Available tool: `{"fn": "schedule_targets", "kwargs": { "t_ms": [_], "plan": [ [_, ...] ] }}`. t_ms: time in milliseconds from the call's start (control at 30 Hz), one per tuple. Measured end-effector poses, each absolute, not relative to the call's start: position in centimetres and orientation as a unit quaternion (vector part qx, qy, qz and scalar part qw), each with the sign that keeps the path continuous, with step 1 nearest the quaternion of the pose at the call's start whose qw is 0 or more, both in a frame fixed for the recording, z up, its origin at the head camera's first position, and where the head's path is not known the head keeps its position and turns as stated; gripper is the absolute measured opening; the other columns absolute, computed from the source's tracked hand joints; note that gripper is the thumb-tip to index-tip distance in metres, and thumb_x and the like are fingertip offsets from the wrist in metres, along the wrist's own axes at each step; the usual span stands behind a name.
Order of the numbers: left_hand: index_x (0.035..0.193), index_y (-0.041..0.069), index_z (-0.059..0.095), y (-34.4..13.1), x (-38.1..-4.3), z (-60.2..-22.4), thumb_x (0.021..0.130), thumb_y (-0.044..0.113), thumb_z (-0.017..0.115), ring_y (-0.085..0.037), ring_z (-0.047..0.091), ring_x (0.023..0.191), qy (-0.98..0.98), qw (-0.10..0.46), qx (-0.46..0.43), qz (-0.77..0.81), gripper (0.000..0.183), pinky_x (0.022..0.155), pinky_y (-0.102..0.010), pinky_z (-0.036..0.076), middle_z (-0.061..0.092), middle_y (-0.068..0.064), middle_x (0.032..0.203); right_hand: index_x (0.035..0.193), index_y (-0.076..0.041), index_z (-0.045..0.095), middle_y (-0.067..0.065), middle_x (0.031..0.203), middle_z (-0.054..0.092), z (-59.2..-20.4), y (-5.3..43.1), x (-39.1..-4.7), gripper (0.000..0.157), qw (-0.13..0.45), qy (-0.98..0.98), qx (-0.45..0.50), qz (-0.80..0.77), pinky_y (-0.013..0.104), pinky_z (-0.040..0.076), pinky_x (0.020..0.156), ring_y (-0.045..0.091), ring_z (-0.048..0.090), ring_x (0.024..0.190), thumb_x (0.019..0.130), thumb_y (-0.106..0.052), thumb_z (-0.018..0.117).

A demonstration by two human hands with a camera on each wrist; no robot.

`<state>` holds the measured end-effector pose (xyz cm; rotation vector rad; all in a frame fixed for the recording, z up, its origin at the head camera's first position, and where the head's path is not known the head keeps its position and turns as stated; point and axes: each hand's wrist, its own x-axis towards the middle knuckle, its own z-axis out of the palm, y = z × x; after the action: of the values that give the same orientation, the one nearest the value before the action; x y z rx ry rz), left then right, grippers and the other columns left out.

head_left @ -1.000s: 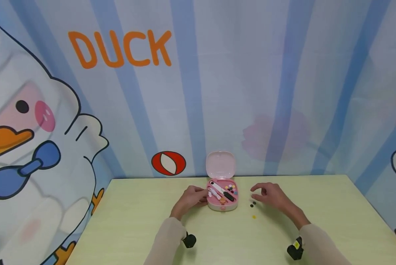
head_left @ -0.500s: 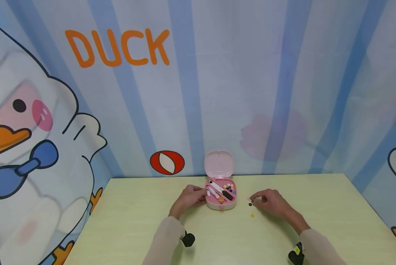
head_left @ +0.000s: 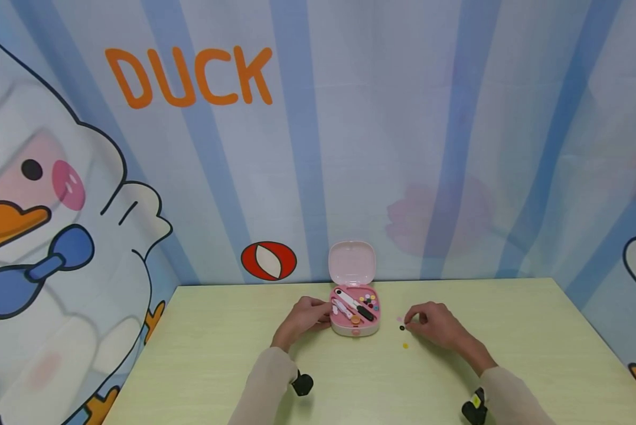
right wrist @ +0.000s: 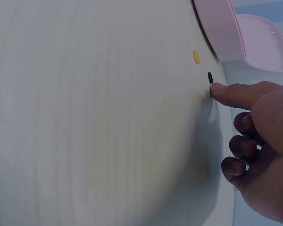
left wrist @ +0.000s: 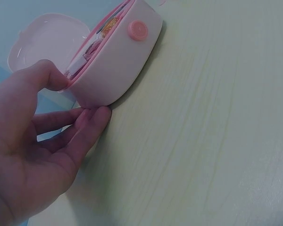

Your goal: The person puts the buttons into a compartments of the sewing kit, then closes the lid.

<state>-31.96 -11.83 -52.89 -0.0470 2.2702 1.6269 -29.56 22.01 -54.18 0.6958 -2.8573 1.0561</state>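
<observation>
Open pink box (head_left: 369, 332); black disc (head_left: 402, 327) and yellow disc (head_left: 405, 346) lie nearby

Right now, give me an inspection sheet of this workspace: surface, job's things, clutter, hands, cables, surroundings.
Surface: pale wood-grain table.
Job's things: pink case, lid open, holding a white-and-black tool and coloured discs; black disc, yellow disc and pale pink piece loose beside it.
Clutter: nothing seen.
Hands: left hand holds the pink case's side; right hand is beside the black disc, grip unclear.
Cables: nothing seen.
Surroundings: duck-printed backdrop behind the table.
</observation>
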Motion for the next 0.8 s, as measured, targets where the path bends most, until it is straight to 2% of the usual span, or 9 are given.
{"fn": "schedule_targets", "kwargs": {
  "t_ms": [267,800],
  "plan": [
    [0.132,-0.007,0.062,-11.8,-32.0,-52.9,0.104,0.030,0.065,-0.022,0.069,0.096,0.801,0.173,-0.019,0.573,0.047,0.089,-0.033,0.061,0.070,-0.012,0.107,0.090,-0.017,0.076,-0.009,0.061,0.050,-53.9,22.1,-29.8,0.005,-0.004,-0.917,0.220,0.334,0.023,0.035,0.052,0.006,0.040,0.054,0.093,-0.013,0.077],
    [0.131,-0.008,0.061,-11.8,-32.3,-53.4,0.102,0.030,0.067,-0.021,0.070,0.095,0.794,0.174,-0.022,0.582,0.047,0.087,-0.033,0.061,0.070,-0.011,0.105,0.091,-0.013,0.076,-0.008,0.061,0.048,-51.9,20.0,-31.2,0.004,0.013,-0.910,0.236,0.340,0.024,0.032,0.053,0.006,0.038,0.054,0.095,-0.013,0.076]
  ]
}}
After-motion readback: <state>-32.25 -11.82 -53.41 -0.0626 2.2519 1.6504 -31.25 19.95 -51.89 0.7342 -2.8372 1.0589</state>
